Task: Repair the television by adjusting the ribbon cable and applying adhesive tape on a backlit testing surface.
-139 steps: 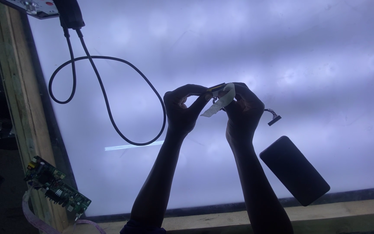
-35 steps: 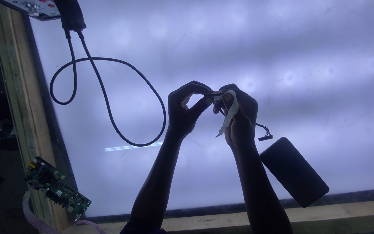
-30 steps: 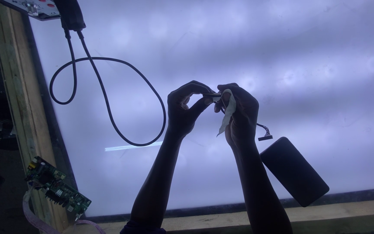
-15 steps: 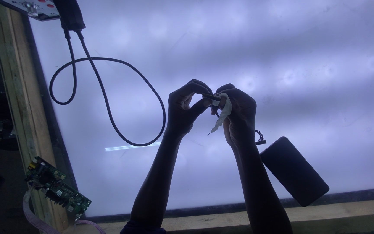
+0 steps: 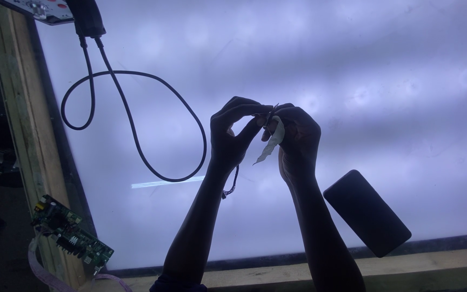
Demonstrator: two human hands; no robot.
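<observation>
While the glowing white backlit panel point(image 5: 352, 81) fills the view, left hand point(image 5: 233, 135) and right hand point(image 5: 295, 140) meet above it, pinching a pale flat ribbon strip point(image 5: 271, 143); its thin dark wire tail point(image 5: 232, 184) now dangles under the left wrist, no longer at right.

Two hands point(image 5: 233, 138), one phone point(image 5: 367, 212), one circuit board point(image 5: 71, 235)

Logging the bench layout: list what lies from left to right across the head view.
Wooden frame rail → green circuit board → looped black cable → left hand → white strip → right hand → dark phone.
</observation>
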